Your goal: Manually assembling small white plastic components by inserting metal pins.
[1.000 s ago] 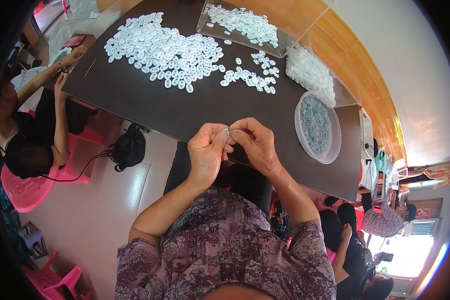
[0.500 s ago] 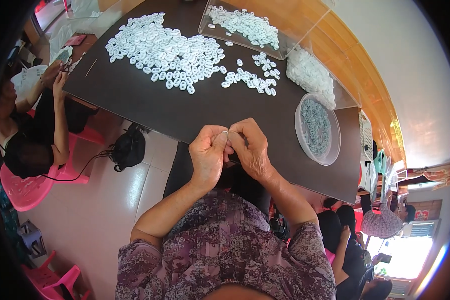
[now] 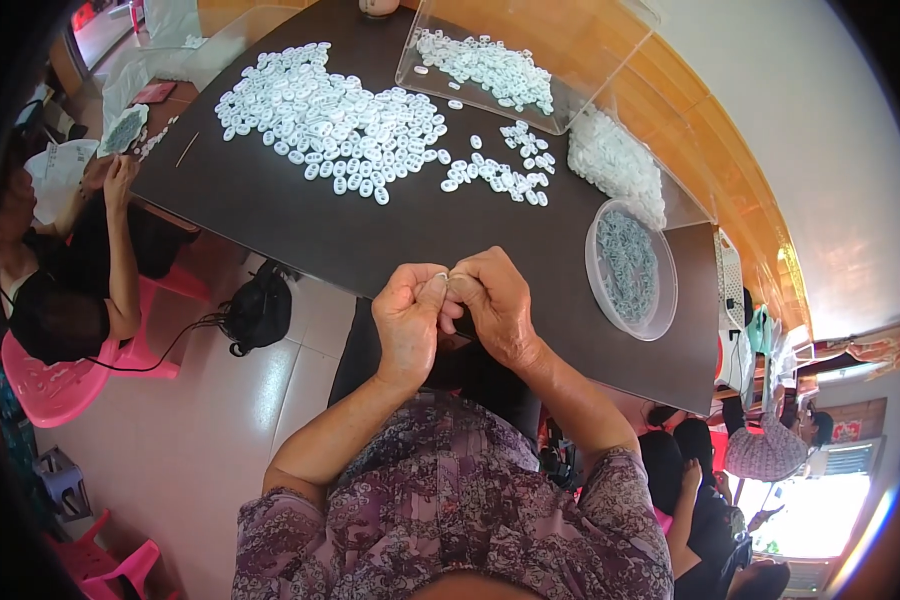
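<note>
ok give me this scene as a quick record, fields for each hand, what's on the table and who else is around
left hand: closed, fingertips pressed to the right hand; what it pinches is too small to tell
right hand: closed, meeting the left above the table edge
pile: loose white pieces, far left of table
tray: clear, holds more white pieces
tub: round, clear, right of the hands
other person: seated on pink chair, left

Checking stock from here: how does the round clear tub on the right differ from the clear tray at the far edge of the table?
The round clear tub is circular and stands flat, while the clear tray is rectangular and looks tipped up at its far side. The tub holds a dense greyish-green mass of tiny bits; the tray holds loose small white pieces like the big pile beside it. Both are transparent, open-topped and rest on the dark table.
</note>
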Demonstrator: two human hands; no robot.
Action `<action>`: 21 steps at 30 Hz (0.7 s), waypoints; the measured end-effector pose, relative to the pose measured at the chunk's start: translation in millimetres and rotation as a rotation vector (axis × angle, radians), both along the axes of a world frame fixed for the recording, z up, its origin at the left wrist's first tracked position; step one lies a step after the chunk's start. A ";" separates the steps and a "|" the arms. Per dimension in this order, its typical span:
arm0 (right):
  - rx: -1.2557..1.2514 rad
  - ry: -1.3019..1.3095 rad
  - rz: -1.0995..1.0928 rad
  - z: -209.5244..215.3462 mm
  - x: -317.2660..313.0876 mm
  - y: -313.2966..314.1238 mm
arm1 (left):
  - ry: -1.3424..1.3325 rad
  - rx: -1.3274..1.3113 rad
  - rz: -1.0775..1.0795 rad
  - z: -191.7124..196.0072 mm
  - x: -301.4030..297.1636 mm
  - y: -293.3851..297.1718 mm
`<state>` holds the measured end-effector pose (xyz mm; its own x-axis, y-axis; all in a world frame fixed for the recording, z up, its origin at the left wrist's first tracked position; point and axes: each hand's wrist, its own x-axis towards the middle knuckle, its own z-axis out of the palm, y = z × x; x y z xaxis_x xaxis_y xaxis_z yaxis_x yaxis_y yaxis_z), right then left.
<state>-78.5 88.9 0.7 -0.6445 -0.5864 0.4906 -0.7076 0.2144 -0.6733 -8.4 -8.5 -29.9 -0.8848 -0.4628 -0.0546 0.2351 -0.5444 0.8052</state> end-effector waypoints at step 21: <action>0.383 0.784 -0.072 -18.2 -89.7 -37.5 | -0.060 0.059 -0.032 10.5 -1.5 -29.6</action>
<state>-168.2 51.4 -17.5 -0.2456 -0.7726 0.5854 -0.9126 0.3878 0.1290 -9.8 -38.2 -19.4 -0.8935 -0.4283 -0.1346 0.1686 -0.5980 0.7836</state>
